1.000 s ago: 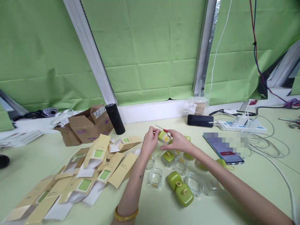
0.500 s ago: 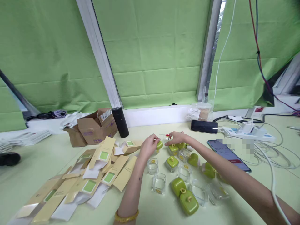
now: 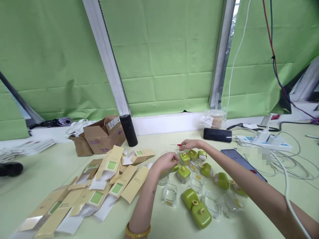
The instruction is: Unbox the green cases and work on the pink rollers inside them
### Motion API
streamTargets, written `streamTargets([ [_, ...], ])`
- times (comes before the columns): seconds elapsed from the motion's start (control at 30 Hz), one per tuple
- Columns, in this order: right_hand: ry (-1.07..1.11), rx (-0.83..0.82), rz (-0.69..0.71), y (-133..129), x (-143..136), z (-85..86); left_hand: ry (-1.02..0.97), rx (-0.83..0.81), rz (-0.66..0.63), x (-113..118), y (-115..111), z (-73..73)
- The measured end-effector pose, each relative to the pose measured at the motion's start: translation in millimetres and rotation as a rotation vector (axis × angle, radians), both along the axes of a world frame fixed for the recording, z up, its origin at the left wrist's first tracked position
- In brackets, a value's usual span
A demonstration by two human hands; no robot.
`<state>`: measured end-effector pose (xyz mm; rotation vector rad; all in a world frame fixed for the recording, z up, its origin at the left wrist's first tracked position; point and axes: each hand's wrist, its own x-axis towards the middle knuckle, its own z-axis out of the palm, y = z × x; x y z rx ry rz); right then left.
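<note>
My left hand (image 3: 166, 161) has its fingers closed on a green lid (image 3: 174, 167), left of another green-lidded jar (image 3: 183, 172). Farther back, my right hand (image 3: 189, 144) pinches a thin tool with a red part (image 3: 179, 145), its tip pointing left. Beneath that hand is a partly hidden clear container. Green-lidded jars and open clear containers (image 3: 170, 194) lie around both hands. Two green lids (image 3: 201, 214) with ring-shaped knobs rest against each other toward the near edge.
Flattened tan cartons (image 3: 116, 189) spread across the left. Behind them stand a brown cardboard box (image 3: 104, 134) and a black cylinder (image 3: 129, 130). A dark phone (image 3: 217, 135), a lit phone (image 3: 241, 162) and a power strip (image 3: 264, 142) with cables lie at right.
My left hand has moved right and slightly nearer, with the green lid. My right hand has shifted slightly, and the red-marked tool shows more clearly.
</note>
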<state>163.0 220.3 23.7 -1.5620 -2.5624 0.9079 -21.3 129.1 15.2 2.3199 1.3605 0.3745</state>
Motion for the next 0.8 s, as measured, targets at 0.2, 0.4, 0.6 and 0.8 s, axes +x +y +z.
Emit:
streamTargets([
  [0.2, 0.095, 0.211, -0.045, -15, 13, -6.0, 0.035, 0.012, -0.085, 14, -15, 10.8],
  [0.4, 0.201, 0.358, 0.118, -41, 22, -16.9, -0.005, -0.049, -0.183, 15, -9, 8.6],
  [0.6, 0.294, 0.498, 0.068, -46, 23, -32.6, -0.092, 0.002, -0.192, 21, -7, 5.6],
  [0.8, 0.343, 0.613, -0.045, -42, 26, -35.2, -0.055, 0.091, -0.165, 23, -10, 6.3],
])
